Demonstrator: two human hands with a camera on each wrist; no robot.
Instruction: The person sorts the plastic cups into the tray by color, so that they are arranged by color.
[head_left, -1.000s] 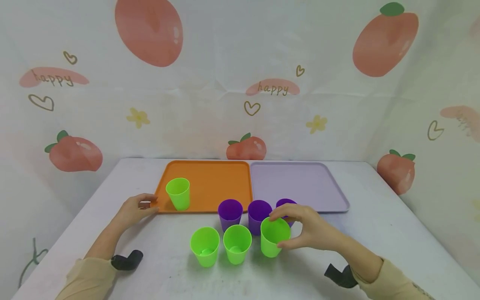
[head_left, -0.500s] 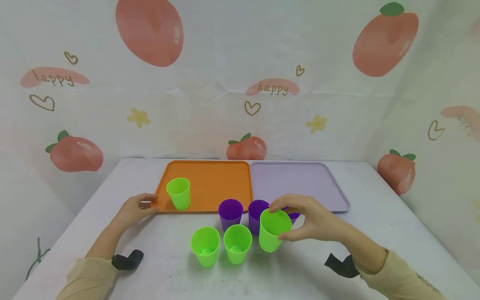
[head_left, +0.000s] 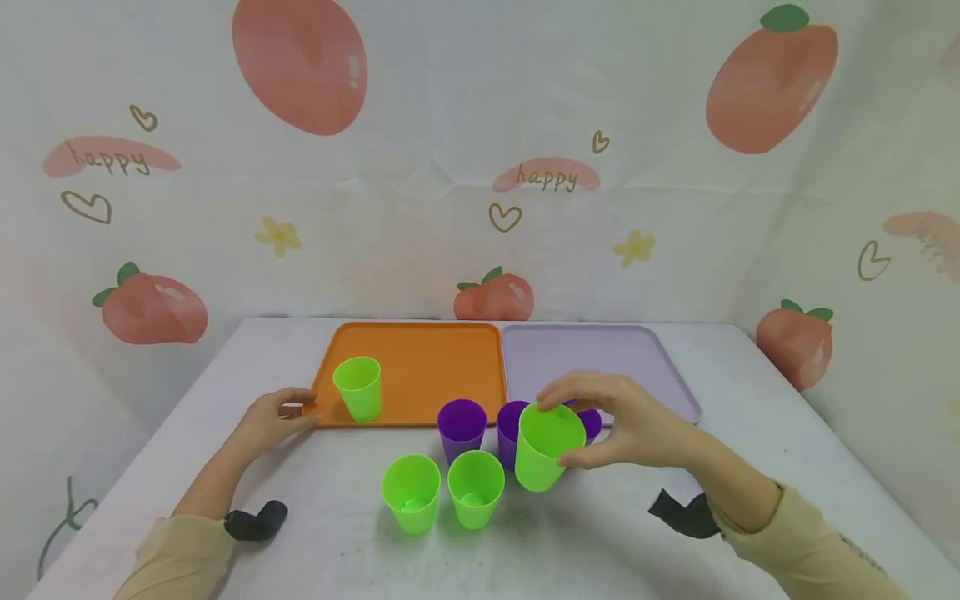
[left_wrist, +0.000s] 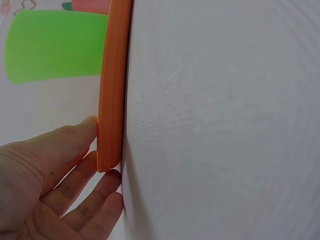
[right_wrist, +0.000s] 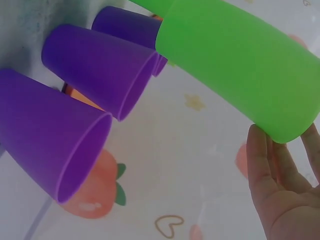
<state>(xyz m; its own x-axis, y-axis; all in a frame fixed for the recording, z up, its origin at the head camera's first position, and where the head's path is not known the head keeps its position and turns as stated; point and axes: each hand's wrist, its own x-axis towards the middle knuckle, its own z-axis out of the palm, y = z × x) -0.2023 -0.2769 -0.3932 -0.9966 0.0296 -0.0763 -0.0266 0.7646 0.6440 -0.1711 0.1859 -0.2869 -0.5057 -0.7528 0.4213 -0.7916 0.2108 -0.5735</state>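
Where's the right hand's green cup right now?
In the head view, the green cup is just right of centre, held by the right hand, in front of two purple cups and right of two others in green.

Head: can't see much of rightmost purple cup point(head_left: 593, 425), blocked by R hand point(head_left: 633, 421) & held green cup point(head_left: 543, 454); same, partly, for mid purple cup point(head_left: 507, 433). Can't read R sleeve print point(head_left: 860, 552), too small. L wrist: lose orange tray point(left_wrist: 112, 90) off top. R wrist: lose bit of held green cup off R edge.

The white table point(head_left: 337, 558) carries trays point(head_left: 427, 367) and five cups point(head_left: 412, 493).
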